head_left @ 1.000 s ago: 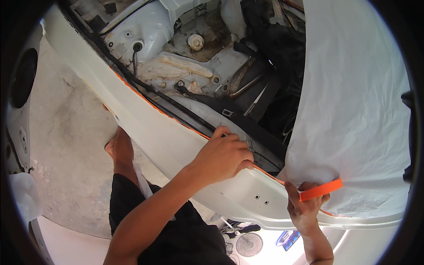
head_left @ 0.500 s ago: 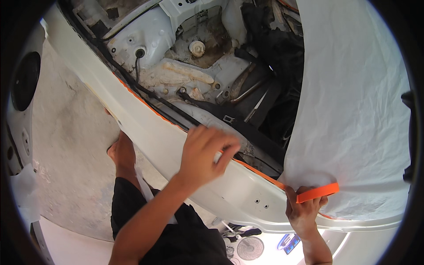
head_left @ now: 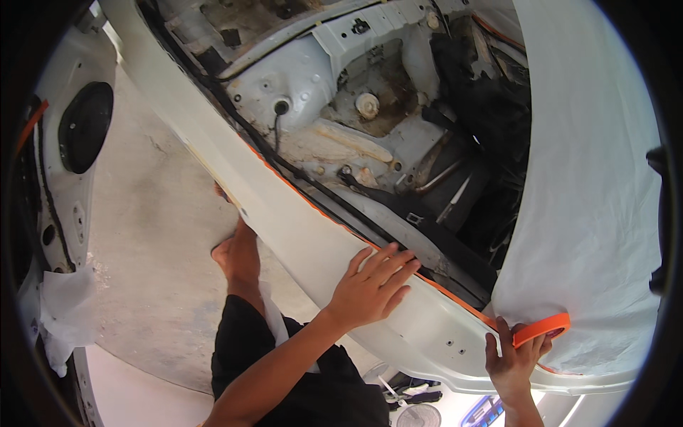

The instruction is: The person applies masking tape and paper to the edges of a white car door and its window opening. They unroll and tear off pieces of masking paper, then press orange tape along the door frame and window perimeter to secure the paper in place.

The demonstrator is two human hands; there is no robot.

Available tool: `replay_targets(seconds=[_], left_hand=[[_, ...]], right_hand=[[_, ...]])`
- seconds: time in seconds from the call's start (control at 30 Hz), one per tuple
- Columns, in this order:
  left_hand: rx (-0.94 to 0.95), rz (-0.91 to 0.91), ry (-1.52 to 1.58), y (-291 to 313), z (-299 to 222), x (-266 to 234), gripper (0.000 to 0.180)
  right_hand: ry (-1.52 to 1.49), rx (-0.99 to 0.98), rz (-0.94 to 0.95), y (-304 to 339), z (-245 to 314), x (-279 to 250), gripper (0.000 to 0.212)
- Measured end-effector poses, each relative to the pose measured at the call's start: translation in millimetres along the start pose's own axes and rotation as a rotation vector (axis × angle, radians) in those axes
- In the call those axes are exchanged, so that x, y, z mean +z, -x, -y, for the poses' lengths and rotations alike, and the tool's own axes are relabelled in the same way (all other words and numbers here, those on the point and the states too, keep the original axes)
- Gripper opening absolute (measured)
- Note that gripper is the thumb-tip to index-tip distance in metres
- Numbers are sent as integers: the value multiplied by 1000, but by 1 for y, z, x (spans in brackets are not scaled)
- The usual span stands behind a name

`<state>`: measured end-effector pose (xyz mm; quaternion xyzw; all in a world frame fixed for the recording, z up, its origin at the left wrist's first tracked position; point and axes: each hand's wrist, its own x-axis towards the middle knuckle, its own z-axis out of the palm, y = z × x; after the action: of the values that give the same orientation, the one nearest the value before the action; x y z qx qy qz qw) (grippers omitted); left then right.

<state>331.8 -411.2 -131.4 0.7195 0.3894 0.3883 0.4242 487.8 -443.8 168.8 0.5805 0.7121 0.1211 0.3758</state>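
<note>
A strip of orange masking tape [head_left: 455,299] runs along the inner edge of the cream-white car door sill [head_left: 299,238]. My left hand [head_left: 366,290] lies on the sill with its fingers spread, the fingertips over the tape and the black edge beside it. Farther right, my right hand [head_left: 514,364] holds the roll of orange masking tape [head_left: 544,329] at its fingers, at the strip's right end. Next to the roll, a white cover sheet [head_left: 590,185] hangs over the right side of the opening; the roll's lower edge is hidden by my fingers.
Inside the stripped car body are bare grey metal, a black seat belt strap [head_left: 427,222] and dark cables. At left stands an open door panel with a round black speaker [head_left: 87,128]. Below the sill, a round grey lid-like object [head_left: 420,415] lies among other items.
My left hand has gone from curled and blurred to spread flat at the sill's edge. My right hand keeps the tape roll, its fingers straighter. The whole view has shifted.
</note>
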Motion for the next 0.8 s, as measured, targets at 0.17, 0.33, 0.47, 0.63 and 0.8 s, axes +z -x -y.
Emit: replay_targets(seconds=[0.17, 0.33, 0.47, 0.63, 0.8], left_hand=[[-24, 14, -89, 10, 18, -12, 47], [-31, 166, 56, -11, 29, -6, 39], [-6, 196, 195, -25, 37, -13, 43], [-68, -17, 243, -24, 40, -17, 46], [-152, -257, 115, 6, 61, -22, 53]], right_hand=[[-45, -14, 30, -7, 9, 1, 46], [-157, -47, -2, -24, 39, -3, 50], [-425, -296, -19, -51, 62, -1, 44], [-429, -289, 72, -79, 93, 0, 52], [-343, -239, 110, -120, 121, 27, 63]])
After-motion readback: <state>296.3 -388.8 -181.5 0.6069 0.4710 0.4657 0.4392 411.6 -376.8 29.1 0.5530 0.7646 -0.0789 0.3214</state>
